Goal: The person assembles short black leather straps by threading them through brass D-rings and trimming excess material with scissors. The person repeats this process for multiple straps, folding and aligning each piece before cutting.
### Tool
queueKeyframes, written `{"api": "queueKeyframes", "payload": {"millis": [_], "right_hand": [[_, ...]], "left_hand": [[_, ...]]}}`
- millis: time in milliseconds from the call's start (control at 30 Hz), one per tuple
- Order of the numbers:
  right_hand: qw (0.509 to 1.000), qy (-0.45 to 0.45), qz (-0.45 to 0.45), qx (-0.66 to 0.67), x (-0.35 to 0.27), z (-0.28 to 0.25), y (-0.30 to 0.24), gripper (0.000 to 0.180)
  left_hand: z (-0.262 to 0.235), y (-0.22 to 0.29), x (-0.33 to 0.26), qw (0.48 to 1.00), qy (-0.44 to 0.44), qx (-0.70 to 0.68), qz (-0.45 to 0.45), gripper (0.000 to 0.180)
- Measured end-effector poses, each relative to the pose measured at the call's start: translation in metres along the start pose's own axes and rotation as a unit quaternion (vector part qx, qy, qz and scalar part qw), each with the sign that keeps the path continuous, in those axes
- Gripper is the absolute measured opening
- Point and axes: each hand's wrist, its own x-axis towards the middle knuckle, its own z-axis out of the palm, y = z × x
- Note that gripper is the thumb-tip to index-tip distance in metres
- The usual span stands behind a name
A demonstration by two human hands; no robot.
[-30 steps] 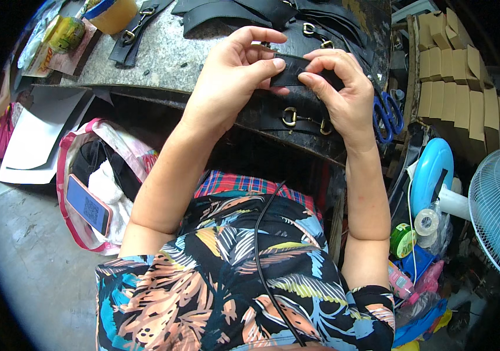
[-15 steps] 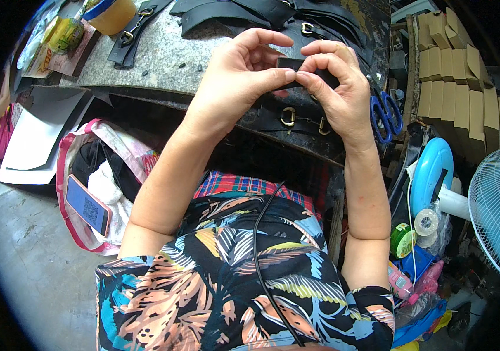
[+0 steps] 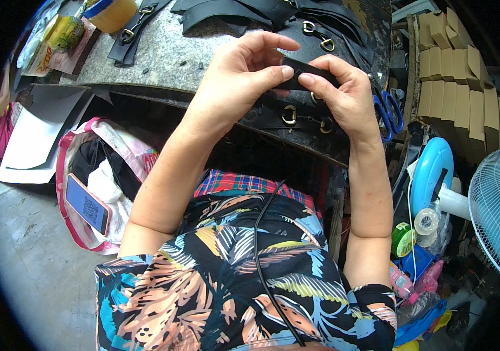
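Between both hands a black strap (image 3: 312,70), which looks like leather, is held up over the near part of the workbench. My left hand (image 3: 255,64) pinches its left end, thumb on top. On its other side my right hand (image 3: 338,88) grips it between thumb and curled fingers. The two thumb tips are slightly apart, with the strap showing between them. Just below the hands lies another black strap with brass-coloured metal buckles (image 3: 289,115). More black straps (image 3: 232,14) are piled at the back of the bench, some with metal fittings (image 3: 327,45).
Blue-handled scissors (image 3: 388,117) hang at the bench's right edge. Beyond them are stacked brown cardboard boxes (image 3: 460,88) and a fan (image 3: 492,210). A tub (image 3: 112,14) stands back left. Lower left, a phone (image 3: 88,205) lies on an open bag (image 3: 63,193).
My right hand has shifted slightly right and down, and the thumbs have drawn apart. More of the strap shows between them. A metal fitting behind the right hand has come into sight.
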Motion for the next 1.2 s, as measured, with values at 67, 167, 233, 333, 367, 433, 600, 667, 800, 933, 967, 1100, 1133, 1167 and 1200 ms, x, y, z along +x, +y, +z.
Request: {"api": "queueKeyframes", "payload": {"millis": [67,167,233,333,367,433,600,667,800,933,967,1100,1133,1167,1200], "right_hand": [[1.0,0.007,-0.002,0.021,0.0,0.002,-0.001,0.017],[0.998,0.026,-0.026,-0.042,0.003,0.007,0.001,0.016],[0.991,0.042,-0.044,-0.118,0.003,0.01,0.003,0.016],[0.975,0.077,-0.077,-0.193,0.004,0.014,0.005,0.017],[0.969,0.09,-0.092,-0.213,0.004,0.015,0.005,0.018],[0.976,0.083,-0.07,-0.186,0.003,0.014,0.005,0.017],[0.999,0.008,0.004,0.053,0.001,0.002,0.002,0.015],[0.999,0.009,-0.003,0.044,0.0,0.0,0.002,0.016],[0.996,0.008,-0.004,0.087,-0.001,-0.001,0.001,0.018],[0.997,-0.008,-0.017,0.07,-0.001,-0.002,0.0,0.02],[0.997,-0.007,-0.013,0.074,-0.001,-0.003,0.0,0.02],[0.997,0.003,-0.003,0.079,-0.001,-0.001,0.001,0.021],[0.997,0.015,-0.004,0.074,0.0,0.0,0.001,0.022],[0.997,0.026,-0.005,0.07,0.0,0.001,0.002,0.022],[0.997,0.039,-0.008,0.071,0.0,0.002,0.002,0.022]], "left_hand": [[0.002,-0.001,-0.001,0.999,0.016,0.027,0.01,0.038],[0.006,-0.004,-0.005,0.992,0.045,0.108,0.045,0.039],[0.011,-0.007,-0.008,0.982,0.073,0.152,0.085,0.037],[0.025,-0.013,-0.012,0.96,0.121,0.184,0.171,0.034],[0.029,-0.014,-0.013,0.953,0.126,0.197,0.192,0.034],[0.033,-0.015,-0.013,0.939,0.135,0.232,0.215,0.033],[0.027,-0.008,-0.009,0.952,0.107,0.237,0.16,0.029],[0.022,-0.004,-0.01,0.965,0.092,0.207,0.128,0.026],[0.009,-0.001,-0.004,0.996,0.038,0.045,0.063,0.024],[0.002,-0.002,0.005,0.997,-0.074,-0.008,-0.039,0.024],[0.002,-0.002,0.006,0.996,-0.079,-0.01,-0.027,0.025],[0.006,0.001,0.002,0.999,-0.04,0.005,-0.033,0.026],[0.007,0.002,0.0,0.999,-0.035,-0.009,-0.012,0.026],[0.009,0.003,-0.001,1.0,-0.013,0.011,-0.023,0.027],[0.011,0.004,-0.003,1.0,0.002,0.015,-0.014,0.027]]}}
